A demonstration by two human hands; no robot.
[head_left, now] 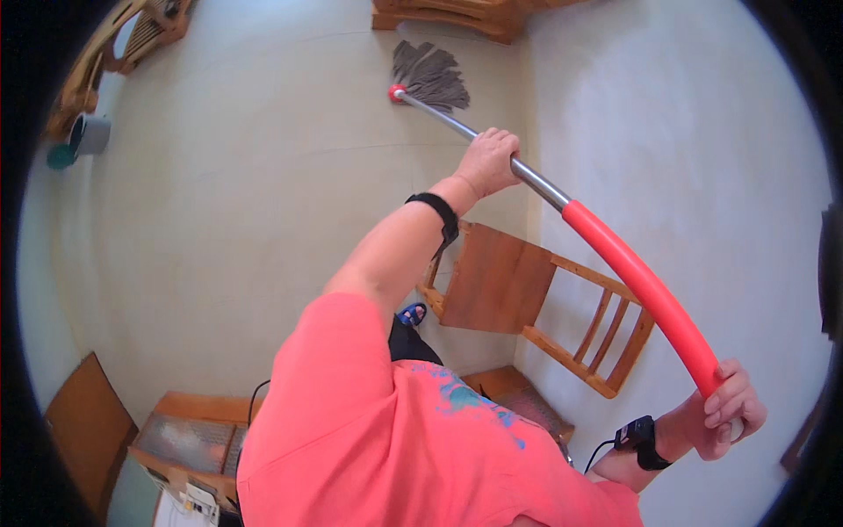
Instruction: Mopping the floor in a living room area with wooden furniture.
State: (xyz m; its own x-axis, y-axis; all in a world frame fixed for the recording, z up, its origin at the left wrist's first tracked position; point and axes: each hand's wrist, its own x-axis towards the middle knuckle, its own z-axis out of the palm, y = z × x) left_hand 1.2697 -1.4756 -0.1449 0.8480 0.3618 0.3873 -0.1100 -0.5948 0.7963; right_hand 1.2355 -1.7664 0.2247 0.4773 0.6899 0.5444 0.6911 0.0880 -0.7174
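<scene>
A mop with a grey string head (pixel 430 77) rests on the floor at the far side, its red collar joined to a metal pole. My left hand (pixel 490 162) is closed around the metal part of the mop handle (pixel 543 186), with the arm stretched forward. Toward me the pole runs into a long red grip (pixel 645 294), which looks curved in this wide view. At its near end, on the right, my right hand (pixel 727 411) is wrapped around the red grip, close to its pale end cap. Both wrists wear black bands.
A wooden chair (pixel 496 279) stands against the white wall on the right, below the handle. Wooden furniture (pixel 448 13) lines the far edge. A grey bucket (pixel 90 134) is at far left. A wooden cabinet (pixel 189 430) stands near left, and my sandalled foot (pixel 411 314) shows beside the chair.
</scene>
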